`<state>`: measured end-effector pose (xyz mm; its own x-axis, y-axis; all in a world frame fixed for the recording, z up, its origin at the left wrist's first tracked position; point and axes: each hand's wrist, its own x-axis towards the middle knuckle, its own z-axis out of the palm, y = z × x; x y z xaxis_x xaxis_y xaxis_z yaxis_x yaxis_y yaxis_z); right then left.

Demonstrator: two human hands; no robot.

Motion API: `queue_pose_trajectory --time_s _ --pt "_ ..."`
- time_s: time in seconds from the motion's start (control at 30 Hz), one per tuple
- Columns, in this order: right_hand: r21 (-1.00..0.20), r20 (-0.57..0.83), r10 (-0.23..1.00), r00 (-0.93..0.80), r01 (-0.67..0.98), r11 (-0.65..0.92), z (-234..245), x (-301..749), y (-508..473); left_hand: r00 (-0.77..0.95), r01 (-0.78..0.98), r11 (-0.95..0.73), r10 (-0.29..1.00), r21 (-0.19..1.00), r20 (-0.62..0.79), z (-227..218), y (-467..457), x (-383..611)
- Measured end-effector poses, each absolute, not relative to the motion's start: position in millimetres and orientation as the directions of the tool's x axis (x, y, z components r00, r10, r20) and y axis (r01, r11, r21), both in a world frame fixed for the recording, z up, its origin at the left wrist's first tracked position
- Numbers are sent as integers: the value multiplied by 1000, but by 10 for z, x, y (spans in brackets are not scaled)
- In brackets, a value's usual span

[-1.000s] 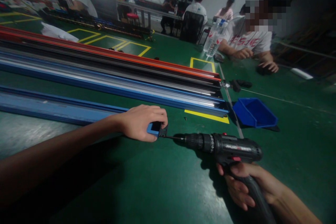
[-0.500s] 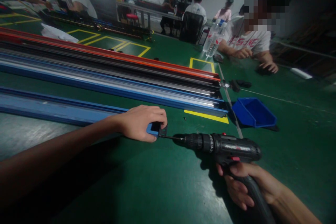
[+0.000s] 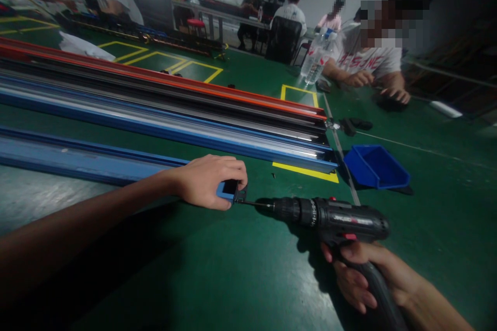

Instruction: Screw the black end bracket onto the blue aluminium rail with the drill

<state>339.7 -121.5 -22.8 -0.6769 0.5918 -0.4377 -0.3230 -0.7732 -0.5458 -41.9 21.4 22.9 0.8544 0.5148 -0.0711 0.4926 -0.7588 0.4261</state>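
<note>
My left hand (image 3: 212,181) is closed around the right end of a blue metal rail (image 3: 89,160) lying on the green tabletop. At that end sits a black end piece (image 3: 242,192), partly covered by my fingers. In my right hand (image 3: 361,271) is a black cordless drill (image 3: 341,216) with red details, gripped by its handle. Its long thin bit (image 3: 254,203) points left and its tip meets the black end piece. A tiny dark screw-like bit (image 3: 273,175) lies on the table above the drill's chuck.
Behind lie several long rails in blue (image 3: 233,139), black and orange (image 3: 217,85). A blue bin (image 3: 376,168) stands to the right, with black parts (image 3: 355,125) beyond it. Plastic bottles (image 3: 313,62) stand near a person (image 3: 368,59) across the table. Yellow tape (image 3: 306,171) marks the surface.
Almost nothing differs. The drill's rear and my right hand have shifted very slightly right and down; the left hand keeps its hold on the rail.
</note>
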Motion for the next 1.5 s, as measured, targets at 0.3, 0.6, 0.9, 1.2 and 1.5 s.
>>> queue_pose_trajectory --time_s 0.3,0.6,0.9,1.2,1.5 --pt "-552 -455 588 -669 -306 -776 -239 3395 -1207 856 489 -761 512 428 -67 218 218 -428" --pt "-538 -428 598 -678 -341 -771 -268 3406 -1211 860 481 -769 506 422 -58 219 213 -423" --pt "-542 -426 600 -677 -340 -769 -245 3387 -1207 857 486 -763 511 426 -62 218 215 -424" --pt "-544 -435 575 -692 -306 -781 -195 3382 -1170 857 488 -767 511 417 -62 214 213 -422" --pt "-536 -422 570 -705 -313 -784 -211 3392 -1169 854 492 -763 517 418 -62 228 207 -422"
